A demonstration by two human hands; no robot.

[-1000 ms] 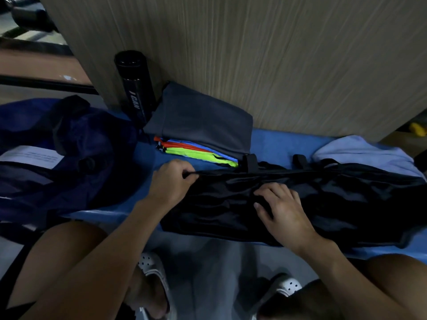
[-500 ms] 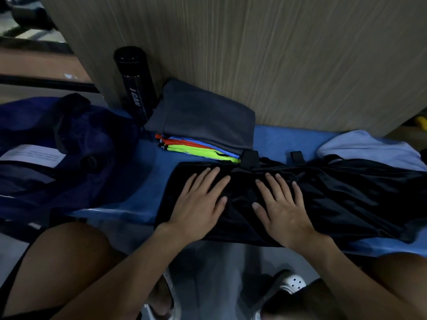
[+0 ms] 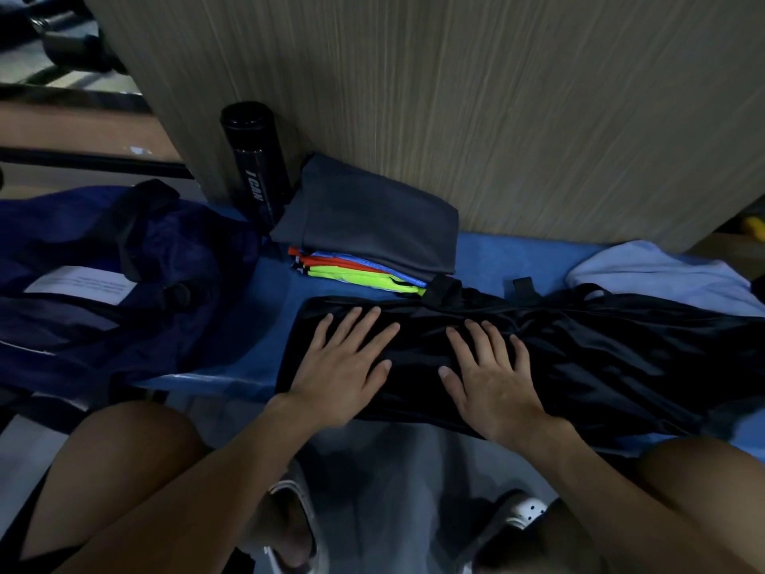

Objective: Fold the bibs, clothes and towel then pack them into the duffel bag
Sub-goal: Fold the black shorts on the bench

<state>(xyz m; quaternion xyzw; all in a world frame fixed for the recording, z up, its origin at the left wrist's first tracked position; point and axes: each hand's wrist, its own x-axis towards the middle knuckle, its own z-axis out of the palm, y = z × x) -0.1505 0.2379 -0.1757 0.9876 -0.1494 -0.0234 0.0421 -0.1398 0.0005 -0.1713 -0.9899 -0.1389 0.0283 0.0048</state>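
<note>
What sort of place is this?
Probably a gym or sports changing area: a blue bench, a black sports bottle, folded coloured bibs, and what look like weights at top left.

Between duffel bag and black garment the blue bench lies bare; bottle and panel block behind.

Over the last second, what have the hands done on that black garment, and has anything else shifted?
The left hand let go of the top edge of the black garment, moved toward the person and now lies flat on it, fingers spread. The right hand straightened its fingers and also lies flat. The folded bibs, bottle, duffel bag and towel stayed put.
</note>
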